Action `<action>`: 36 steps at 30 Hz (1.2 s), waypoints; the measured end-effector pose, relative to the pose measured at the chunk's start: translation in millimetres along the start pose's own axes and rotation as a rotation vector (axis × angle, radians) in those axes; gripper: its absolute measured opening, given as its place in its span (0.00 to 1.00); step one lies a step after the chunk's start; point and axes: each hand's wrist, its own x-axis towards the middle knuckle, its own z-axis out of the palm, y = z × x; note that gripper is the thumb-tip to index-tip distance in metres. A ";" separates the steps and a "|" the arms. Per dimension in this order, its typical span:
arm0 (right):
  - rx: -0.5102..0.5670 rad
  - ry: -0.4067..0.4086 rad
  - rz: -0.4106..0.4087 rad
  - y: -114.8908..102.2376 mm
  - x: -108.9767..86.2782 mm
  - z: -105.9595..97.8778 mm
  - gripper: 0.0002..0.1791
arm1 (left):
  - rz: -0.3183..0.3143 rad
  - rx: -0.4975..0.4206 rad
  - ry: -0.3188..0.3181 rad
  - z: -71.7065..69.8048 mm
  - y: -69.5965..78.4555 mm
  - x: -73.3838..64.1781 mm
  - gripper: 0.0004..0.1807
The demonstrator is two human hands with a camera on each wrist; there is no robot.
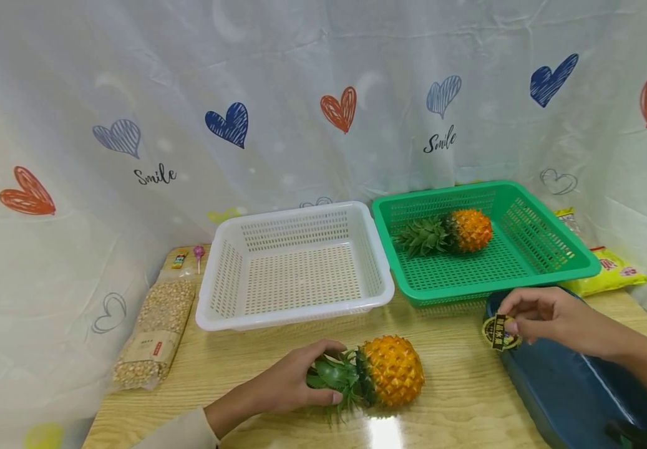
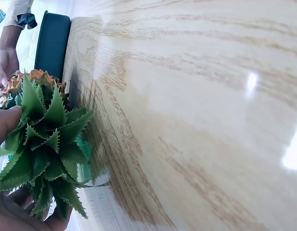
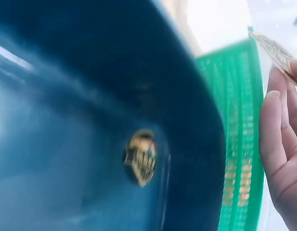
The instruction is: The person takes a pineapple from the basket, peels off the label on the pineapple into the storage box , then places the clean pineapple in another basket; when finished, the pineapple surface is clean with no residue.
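My left hand [image 1: 295, 380] grips a pineapple [image 1: 395, 371] by its leafy green crown, thumb on the near side and fingers round the far side. The orange fruit lies on its side, pointing right, low over the table. In the left wrist view the spiky crown [image 2: 45, 144] hides most of the fruit. Between thumb and fingers, my right hand [image 1: 561, 321] pinches a black-and-gold label [image 1: 500, 332] at the near left corner of a deep blue bin [image 1: 576, 380]. Another such label [image 3: 141, 157] lies inside the bin in the right wrist view.
A white basket [image 1: 295, 312] stands at the back centre. Beside it, a green basket [image 1: 503, 287] holds a second pineapple [image 1: 469, 231]. A bag of grains [image 1: 155, 337], a lollipop [image 1: 198, 252] and a small packet [image 1: 179, 258] lie left. Yellow packaging [image 1: 609, 271] sits behind the bin.
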 end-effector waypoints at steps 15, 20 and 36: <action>-0.028 -0.049 0.232 24.9 -33.9 -36.6 0.18 | -0.005 -0.018 0.002 0.4 -0.3 0.4 0.38; -0.024 -0.090 0.268 32.1 -38.5 -41.2 0.15 | 0.000 -0.019 0.002 0.3 -0.4 0.4 0.37; 0.129 -0.220 0.314 49.8 -43.3 -42.3 0.15 | -0.002 0.000 0.010 -0.4 -0.2 -0.1 0.38</action>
